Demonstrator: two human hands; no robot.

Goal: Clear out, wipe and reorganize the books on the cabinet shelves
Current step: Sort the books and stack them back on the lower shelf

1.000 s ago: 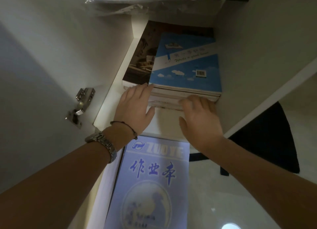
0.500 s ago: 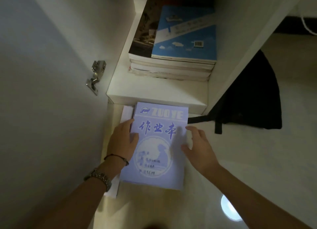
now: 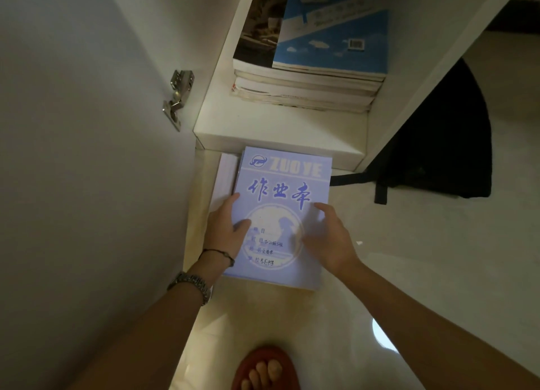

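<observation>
Both my hands lie open and flat on the notebook (image 3: 285, 214): left hand (image 3: 226, 231) at its 9 o'clock edge, right hand (image 3: 328, 237) at 3; bare floor (image 3: 423, 258) beyond.

Left hand (image 3: 225, 231) and right hand (image 3: 327, 240) flanking lilac notebook (image 3: 283, 185), book stack (image 3: 309, 76) on shelf (image 3: 277, 126)

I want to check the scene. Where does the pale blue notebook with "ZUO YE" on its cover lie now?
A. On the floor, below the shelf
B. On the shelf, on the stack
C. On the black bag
A: the notebook lies on the floor, under both hands.
</observation>
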